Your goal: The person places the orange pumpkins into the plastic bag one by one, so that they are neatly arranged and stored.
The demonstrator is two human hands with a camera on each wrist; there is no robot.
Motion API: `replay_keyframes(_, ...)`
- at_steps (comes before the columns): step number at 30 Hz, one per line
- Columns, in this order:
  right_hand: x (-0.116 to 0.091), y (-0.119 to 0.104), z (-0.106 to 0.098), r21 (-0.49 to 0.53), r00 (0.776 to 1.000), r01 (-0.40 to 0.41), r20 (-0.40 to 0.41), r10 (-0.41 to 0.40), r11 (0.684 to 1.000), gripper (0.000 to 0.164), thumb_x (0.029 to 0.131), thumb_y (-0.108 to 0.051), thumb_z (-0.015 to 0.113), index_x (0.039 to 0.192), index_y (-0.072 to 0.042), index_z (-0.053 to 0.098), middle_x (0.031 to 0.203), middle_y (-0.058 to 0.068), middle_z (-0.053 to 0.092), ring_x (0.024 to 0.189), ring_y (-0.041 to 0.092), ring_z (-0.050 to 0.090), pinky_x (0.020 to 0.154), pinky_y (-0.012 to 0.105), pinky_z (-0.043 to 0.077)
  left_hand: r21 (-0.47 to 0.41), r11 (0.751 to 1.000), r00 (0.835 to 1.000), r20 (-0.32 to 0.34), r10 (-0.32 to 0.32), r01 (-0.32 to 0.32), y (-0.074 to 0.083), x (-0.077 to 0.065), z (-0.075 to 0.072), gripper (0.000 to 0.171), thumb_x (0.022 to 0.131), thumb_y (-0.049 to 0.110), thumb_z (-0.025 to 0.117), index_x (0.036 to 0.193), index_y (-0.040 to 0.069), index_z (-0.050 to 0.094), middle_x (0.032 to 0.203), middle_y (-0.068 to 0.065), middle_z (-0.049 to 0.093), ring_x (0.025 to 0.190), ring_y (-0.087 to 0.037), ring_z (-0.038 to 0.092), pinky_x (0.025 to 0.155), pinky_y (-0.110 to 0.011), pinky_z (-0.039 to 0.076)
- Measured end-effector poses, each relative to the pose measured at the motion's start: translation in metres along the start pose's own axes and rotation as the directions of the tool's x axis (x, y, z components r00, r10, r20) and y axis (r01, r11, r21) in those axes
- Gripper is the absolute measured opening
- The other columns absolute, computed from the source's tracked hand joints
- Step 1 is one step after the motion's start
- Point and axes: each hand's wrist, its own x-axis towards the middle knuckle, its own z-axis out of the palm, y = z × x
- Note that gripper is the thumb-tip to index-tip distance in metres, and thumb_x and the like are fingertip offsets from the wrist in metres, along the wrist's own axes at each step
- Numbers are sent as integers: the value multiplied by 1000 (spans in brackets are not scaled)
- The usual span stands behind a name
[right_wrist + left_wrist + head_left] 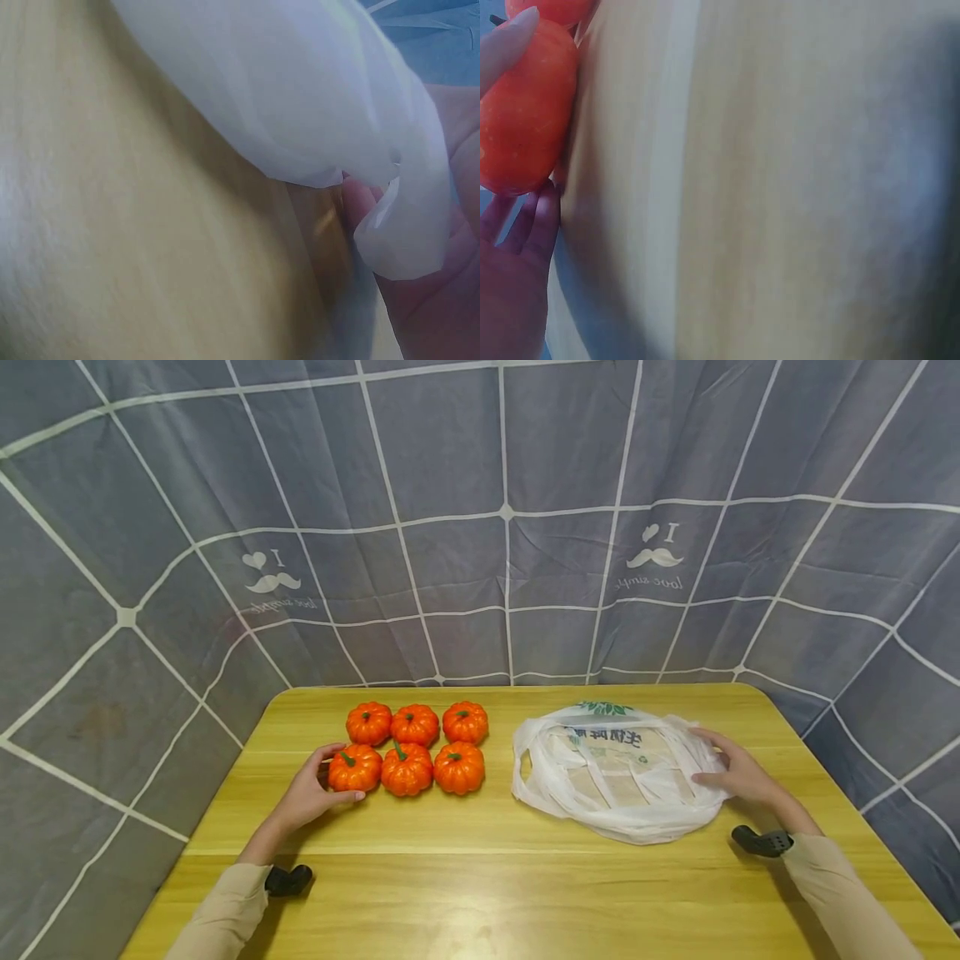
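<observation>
Bright orange toy pumpkins with green stems stand in two rows of three on the left of the table. My left hand (309, 787) is around the front-left pumpkin (358, 770), thumb along its near side and fingers at its far left side. In the left wrist view, the thumb overlaps this pumpkin (525, 112), with fingertips at its lower end. To the right lies a white plastic bag (637, 822) with green and dark print, flattened over a tan, flat shape. My right hand (742, 774) holds its right end, thumb in front; the bag's bunched edge (405, 240) covers part of the palm.
The wooden table (450, 877) has rounded back corners. A grey curtain (465, 560) with white grid lines hangs behind it and on both sides. Dark devices are strapped at the left wrist (288, 881) and right wrist (761, 842), below beige sleeves.
</observation>
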Motion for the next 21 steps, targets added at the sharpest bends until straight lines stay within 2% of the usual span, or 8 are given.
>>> replay_keyframes(4,0,-2,0,-20,1000,-12,-9,12,1000,78,79,-1,74,142,9,29,138,37,30,85,-8,53,59,26,54,20,1000,1000,-26,-14,15,1,-3,1,85,74,22,83,141,2,34,135,-22,44,111,-37,54,89,-25,47)
replay_keyframes(12,1,-4,1,-45,1000,-20,-7,20,999,79,79,-3,75,142,9,30,141,38,30,87,-11,50,60,25,54,22,1000,998,-67,-2,4,2,-8,4,84,74,24,84,140,3,37,132,-22,49,110,-37,59,83,-13,45)
replay_keyframes(19,1,-5,3,-37,1000,1,-14,-1,999,77,79,-1,74,142,10,30,140,40,30,86,-11,51,60,25,54,47,999,993,-112,-21,26,6,-15,4,83,75,25,83,141,2,38,134,-23,49,113,-39,57,89,-21,47)
replay_keyframes(21,1,-5,4,-41,1000,0,-17,-1,999,77,79,-1,74,141,10,30,140,40,30,87,-11,51,59,25,54,55,998,992,-127,-28,35,7,-16,5,83,75,26,83,141,2,38,136,-22,48,115,-38,55,89,-18,45)
